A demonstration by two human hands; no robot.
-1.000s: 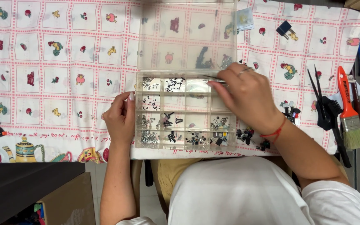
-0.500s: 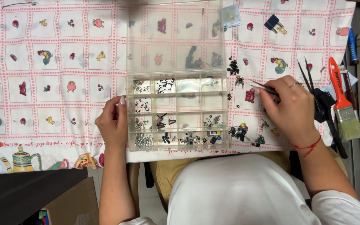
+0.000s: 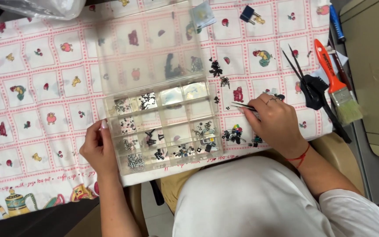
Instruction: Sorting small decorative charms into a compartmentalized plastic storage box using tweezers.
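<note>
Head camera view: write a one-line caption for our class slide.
Left hand steadies a clear compartment box of small parts while right hand holds tweezers over a patterned tablecloth.

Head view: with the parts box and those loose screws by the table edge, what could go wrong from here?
1. The clear compartment box sits at the table's near edge, steadied only by the left hand; a nudge might tip its small parts into the lap.
2. Loose screws lie on the cloth beside the right hand, which holds tweezers; the wrist could sweep them off.
</note>
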